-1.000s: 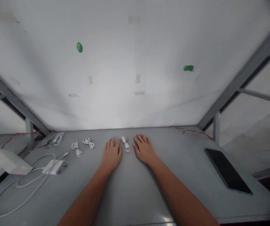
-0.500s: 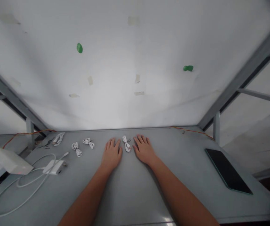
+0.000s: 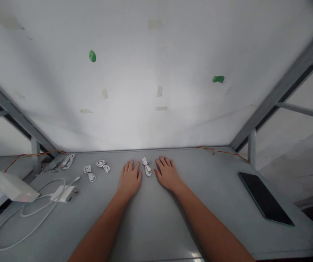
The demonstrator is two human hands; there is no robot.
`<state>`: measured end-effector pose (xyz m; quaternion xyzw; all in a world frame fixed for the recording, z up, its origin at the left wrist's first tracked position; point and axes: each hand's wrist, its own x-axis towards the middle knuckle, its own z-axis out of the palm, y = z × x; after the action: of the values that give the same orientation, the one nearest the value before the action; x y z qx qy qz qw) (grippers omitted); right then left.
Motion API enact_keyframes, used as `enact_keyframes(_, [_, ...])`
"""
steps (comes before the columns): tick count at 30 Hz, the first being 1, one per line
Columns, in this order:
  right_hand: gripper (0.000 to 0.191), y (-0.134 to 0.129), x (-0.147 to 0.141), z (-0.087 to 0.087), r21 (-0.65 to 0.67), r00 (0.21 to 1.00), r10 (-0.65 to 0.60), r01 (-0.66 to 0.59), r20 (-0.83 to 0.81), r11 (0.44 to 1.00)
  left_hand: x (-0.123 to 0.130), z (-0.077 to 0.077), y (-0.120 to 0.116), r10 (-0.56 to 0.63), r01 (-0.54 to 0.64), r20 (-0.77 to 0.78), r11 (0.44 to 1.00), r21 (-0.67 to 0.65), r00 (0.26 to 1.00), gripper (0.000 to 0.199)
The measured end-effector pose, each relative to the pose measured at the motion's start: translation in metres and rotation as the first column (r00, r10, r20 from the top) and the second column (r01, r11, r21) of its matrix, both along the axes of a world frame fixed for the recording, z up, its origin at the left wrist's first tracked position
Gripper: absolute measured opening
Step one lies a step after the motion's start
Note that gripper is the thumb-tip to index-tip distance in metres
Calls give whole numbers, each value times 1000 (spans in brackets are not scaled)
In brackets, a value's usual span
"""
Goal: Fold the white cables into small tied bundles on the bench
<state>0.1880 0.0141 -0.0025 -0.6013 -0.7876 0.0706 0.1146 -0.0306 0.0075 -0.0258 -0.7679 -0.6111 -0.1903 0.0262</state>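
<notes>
1. Two forearms of mine [image 3: 98, 229] reach in from the bottom edge over the grey table [image 3: 151, 225].
2. At lower right lies a dark-screened device [image 3: 265, 198]; at lower left, a white power adapter [image 3: 63, 194].
3. Near centre, my left hand [image 3: 129, 178] and right hand [image 3: 168, 174] rest palm down on the tabletop, fingers open and spread.
4. Between them, apart from both, lies one tied white cable bundle [image 3: 147, 167].
5. Three more white bundles [image 3: 103, 166] lie left of centre.
6. Behind stands a white wall [image 3: 126, 123] bearing green patches [image 3: 92, 56].
</notes>
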Motion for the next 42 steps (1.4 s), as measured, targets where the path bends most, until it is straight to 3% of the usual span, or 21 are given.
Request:
enact_keyframes(22, [57,-1,0,2,-5,1000,0,0,-11,1000,2,3,-1,22,-23,-24,999,-33,999,51])
enact_keyframes(30, [56,0,1,-1,8,1000,-1,1,-26,1000,2,-1,1,8,-7,31,1000,-26,999,56])
enact_keyframes(33, [52,1,1,-1,45,998,-1,3,-59,999,5,-1,2,-131,130,102,991,22,986,63])
enact_keyframes(37, [32,1,-5,6,85,985,-4,19,-171,996,12,-2,1,-425,427,167,904,27,890,69])
enact_keyframes(39, [28,0,-9,12,41,972,-50,61,-228,997,15,-2,-1,-478,487,223,873,15,850,62])
enact_keyframes(42, [37,-4,-16,19,-107,949,-137,111,-283,988,21,3,-8,-518,544,324,839,13,792,54])
